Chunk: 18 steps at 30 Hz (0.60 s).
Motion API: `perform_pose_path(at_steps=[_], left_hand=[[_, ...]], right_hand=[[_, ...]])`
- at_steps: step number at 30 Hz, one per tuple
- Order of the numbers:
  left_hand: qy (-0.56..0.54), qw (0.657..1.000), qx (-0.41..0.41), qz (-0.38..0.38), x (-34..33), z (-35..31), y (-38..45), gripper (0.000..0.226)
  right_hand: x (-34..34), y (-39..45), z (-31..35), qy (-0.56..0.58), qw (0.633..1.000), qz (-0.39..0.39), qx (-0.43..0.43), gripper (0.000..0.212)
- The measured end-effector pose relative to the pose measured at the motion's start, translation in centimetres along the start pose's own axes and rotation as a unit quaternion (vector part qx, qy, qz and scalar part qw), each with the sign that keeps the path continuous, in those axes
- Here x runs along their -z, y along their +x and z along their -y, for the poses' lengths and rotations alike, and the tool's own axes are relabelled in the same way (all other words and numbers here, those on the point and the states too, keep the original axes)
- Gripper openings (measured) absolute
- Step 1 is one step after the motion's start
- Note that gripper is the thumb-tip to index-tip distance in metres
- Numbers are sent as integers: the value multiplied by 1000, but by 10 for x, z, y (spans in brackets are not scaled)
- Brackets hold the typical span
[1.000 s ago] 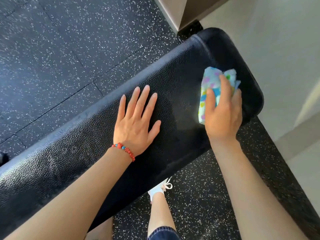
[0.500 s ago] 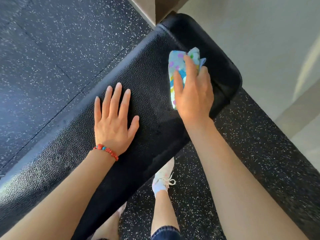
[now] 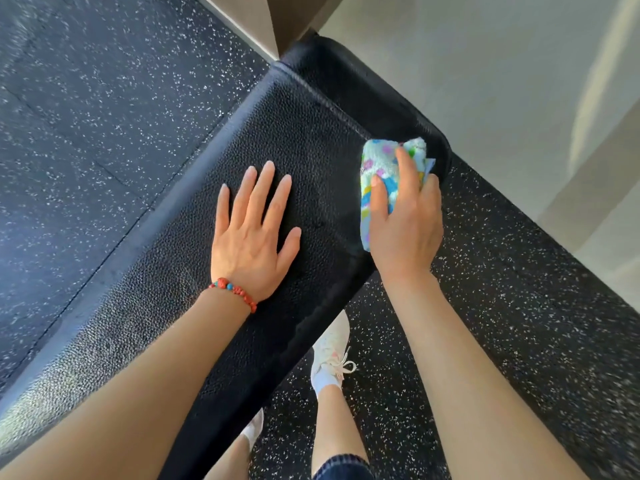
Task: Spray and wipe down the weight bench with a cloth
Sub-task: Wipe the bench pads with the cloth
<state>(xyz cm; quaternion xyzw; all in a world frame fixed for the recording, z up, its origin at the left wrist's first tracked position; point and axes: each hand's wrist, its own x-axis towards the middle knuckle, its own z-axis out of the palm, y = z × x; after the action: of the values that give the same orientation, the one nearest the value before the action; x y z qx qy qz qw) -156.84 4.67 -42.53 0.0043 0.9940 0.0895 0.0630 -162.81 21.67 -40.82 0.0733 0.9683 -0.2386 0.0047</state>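
the floor (image 3: 104, 109) under you is dark rubber, flecked all over with white specks and cut by thin seams into tiles; a pale smooth wall (image 3: 485, 64) rises at the far right. across it, running from the lower left to the upper right, lies one bench (image 3: 304, 133): a long black pad with a pebbled, leather-like grain, rounded corners and a raised seam near its far end. light glints off the grain at the lower left end.

your two bare forearms reach over the pad. your left hand (image 3: 251, 237) lies flat on the middle of the bench top, palm down, fingers spread wide and straight, holding nothing. your right hand (image 3: 403, 223) sits at the bench's near edge, close to the far right corner, with its fingers curled over one cloth (image 3: 379, 161) and pressing it onto the pad. the cloth is a fluffy, folded wad, pale blue with small pink, green, yellow and blue patches, and it sticks out past your fingertips toward the corner.

two white shoes show below the bench's near edge; the right shoe (image 3: 329, 358) is laced with a bow, the left shoe (image 3: 254, 427) is mostly hidden. one bracelet (image 3: 233, 292) of red beads with a few blue ones rings your left wrist.
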Motion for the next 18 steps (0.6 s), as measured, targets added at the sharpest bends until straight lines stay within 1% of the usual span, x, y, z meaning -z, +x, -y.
perform_pose_path(at_steps=[2,5,7,8,10,13,16,18], left_hand=[[-4,1000,0,-3,0,1,0,62],[-14,1000,2,-7,1,0,0,62],[-18,1000,3,-8,1,0,0,62],[-19,1000,4,-9,1,0,0,62],[-22,1000,4,-8,1,-1,0,62],[-24,1000,3,-9,1,-1,1,62],[-27,999,3,-16,1,-1,1,62],[-30,999,0,-20,1,0,1,61]], right_hand=[[-1,5,2,10,1000,-14,-13,45],[-5,21,4,43,996,-43,-59,45],[-8,32,9,28,996,-59,-57,45],[-9,37,13,15,997,-52,-53,45],[-13,47,25,-2,999,-34,-32,44],[-26,68,56,-13,999,-30,40,42],[-40,90,85,-37,995,25,89,43],[-41,97,88,-52,991,51,108,44]])
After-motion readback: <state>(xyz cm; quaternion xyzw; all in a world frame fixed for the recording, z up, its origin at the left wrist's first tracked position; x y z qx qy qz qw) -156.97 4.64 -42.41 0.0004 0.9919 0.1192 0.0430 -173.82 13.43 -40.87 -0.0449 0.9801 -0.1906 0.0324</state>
